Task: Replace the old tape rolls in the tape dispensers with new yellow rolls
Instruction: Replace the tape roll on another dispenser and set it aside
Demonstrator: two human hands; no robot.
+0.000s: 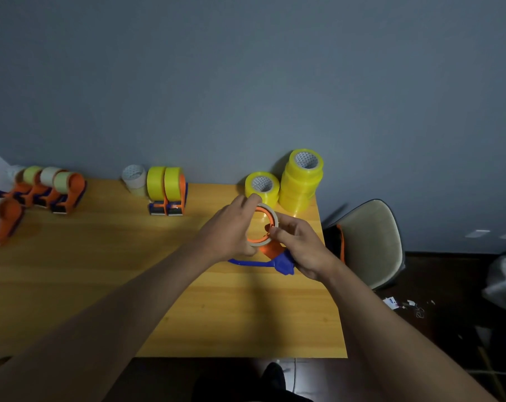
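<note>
Over the right half of the wooden table [130, 271] I hold an orange-and-blue tape dispenser [277, 258]. My right hand [302, 245] grips its blue handle and orange body. My left hand [231, 230] curls round the thin, pale old tape roll [270, 217] on the dispenser's orange wheel. Just behind them a single new yellow roll [261, 185] lies beside a tall stack of yellow rolls [302, 181]. Two dispensers loaded with yellow rolls [169, 191] stand at the back middle.
Several orange dispensers with pale old rolls [43, 190] line the back left, one more at the left edge [2, 219]. A stack of used pale rolls [134, 179] stands against the grey wall. A beige chair [370, 239] sits right of the table.
</note>
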